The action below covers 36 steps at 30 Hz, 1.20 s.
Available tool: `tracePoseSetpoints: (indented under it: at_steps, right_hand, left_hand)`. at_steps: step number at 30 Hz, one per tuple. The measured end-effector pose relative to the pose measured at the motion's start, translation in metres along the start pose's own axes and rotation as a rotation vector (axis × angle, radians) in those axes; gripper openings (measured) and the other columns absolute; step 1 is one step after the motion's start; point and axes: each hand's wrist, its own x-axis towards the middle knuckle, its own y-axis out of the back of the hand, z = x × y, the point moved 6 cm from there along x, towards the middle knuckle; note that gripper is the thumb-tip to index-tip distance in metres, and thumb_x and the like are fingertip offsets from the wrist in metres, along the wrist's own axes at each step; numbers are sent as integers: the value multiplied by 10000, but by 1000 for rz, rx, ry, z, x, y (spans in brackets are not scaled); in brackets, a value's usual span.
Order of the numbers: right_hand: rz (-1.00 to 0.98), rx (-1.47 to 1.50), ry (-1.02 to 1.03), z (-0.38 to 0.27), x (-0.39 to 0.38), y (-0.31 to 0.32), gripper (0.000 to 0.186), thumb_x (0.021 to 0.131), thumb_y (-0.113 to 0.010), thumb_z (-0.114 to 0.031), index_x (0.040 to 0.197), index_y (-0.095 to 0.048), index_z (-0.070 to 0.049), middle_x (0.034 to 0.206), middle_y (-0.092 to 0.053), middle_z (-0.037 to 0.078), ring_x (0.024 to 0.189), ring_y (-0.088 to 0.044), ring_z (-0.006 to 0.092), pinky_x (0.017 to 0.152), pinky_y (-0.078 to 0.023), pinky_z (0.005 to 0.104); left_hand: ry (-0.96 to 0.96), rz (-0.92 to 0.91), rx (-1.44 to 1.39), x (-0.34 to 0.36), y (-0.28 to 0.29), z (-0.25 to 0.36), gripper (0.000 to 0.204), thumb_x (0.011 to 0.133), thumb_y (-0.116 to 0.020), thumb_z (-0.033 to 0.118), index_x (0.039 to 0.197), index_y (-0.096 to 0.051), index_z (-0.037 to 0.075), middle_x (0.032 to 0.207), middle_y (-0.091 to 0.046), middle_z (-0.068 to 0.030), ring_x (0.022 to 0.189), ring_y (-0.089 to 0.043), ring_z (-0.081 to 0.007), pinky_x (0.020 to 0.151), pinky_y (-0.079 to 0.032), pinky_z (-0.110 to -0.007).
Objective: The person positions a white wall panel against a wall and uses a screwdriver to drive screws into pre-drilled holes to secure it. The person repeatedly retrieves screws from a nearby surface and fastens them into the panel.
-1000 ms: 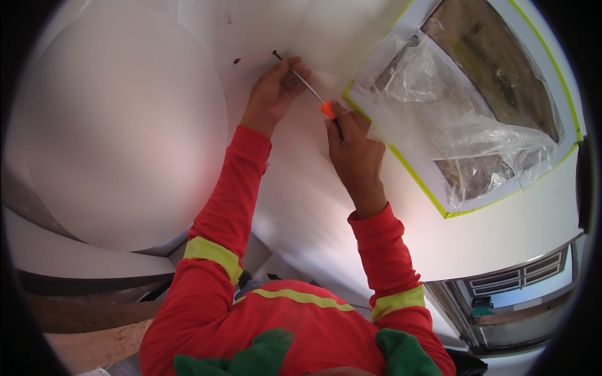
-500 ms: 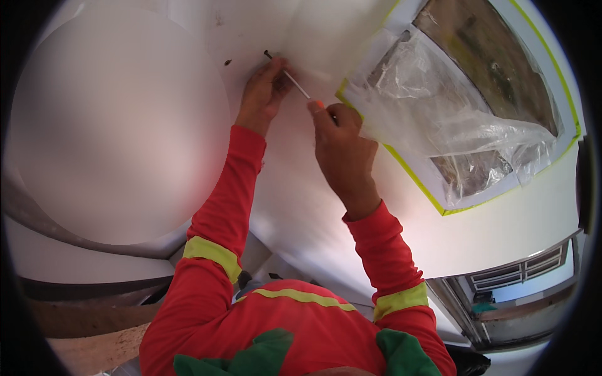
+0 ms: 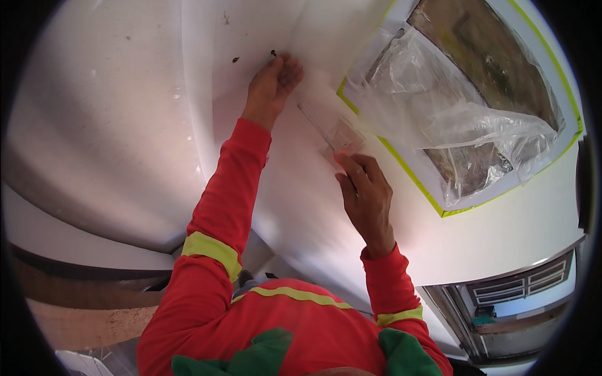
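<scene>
Two things had changed, the larger on our left: a big pale round shape that had covered that side was gone, and we saw the bowed white panel. The right hand had drawn back toward us, its fingers wrapped about the orange handle of a screwdriver. The screwdriver's tip stood between the hands, apart from the left hand, whereas half a second earlier its shaft had run up to the left fingertips. We judged from this that any turning had paused. The left hand stayed up at the wall, half curled; its fingertips were beside a small dark piece, perhaps a screw, but we could not tell whether they pinched it.

Around the hands spread the white wall, pale and mostly smooth. To the right, a crumpled clear plastic sheet hung partly over a brown-stained pane, bordered by lime-green tape. At lower right we saw a barred window, and at lower left, wooden boards. Smallest was a dark hole in the wall, just left of the dark piece.
</scene>
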Motion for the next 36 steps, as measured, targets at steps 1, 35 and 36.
tracePoseSetpoints:
  at_steps: [1,35,36]
  right_hand:
    - [-8,53,-1,3,-10,2,411,864,-771,-37,1256,-714,-147,1014,-684,87,807,-686,257,649,-555,371]
    - [-257,649,-147,100,-195,17,320,932,-699,-16,1248,-693,-72,1045,-734,97,925,-706,290,782,-571,369]
    - [-261,648,-146,99,-194,17,322,933,-700,-18,1250,-694,-73,1045,-734,97,925,-706,288,782,-571,369]
  left_hand:
    - [-17,1,8,3,0,4,261,1112,-494,190,1238,-601,-12,1106,-671,-115,1048,-662,-267,986,-582,-433]
    - [-244,241,646,-8,15,1,259,947,-789,258,1121,-726,77,1022,-723,-29,928,-664,-160,811,-548,-345]
    - [-230,228,637,-9,15,1,211,936,-797,247,1058,-730,87,978,-712,-22,876,-663,-148,785,-545,-324]
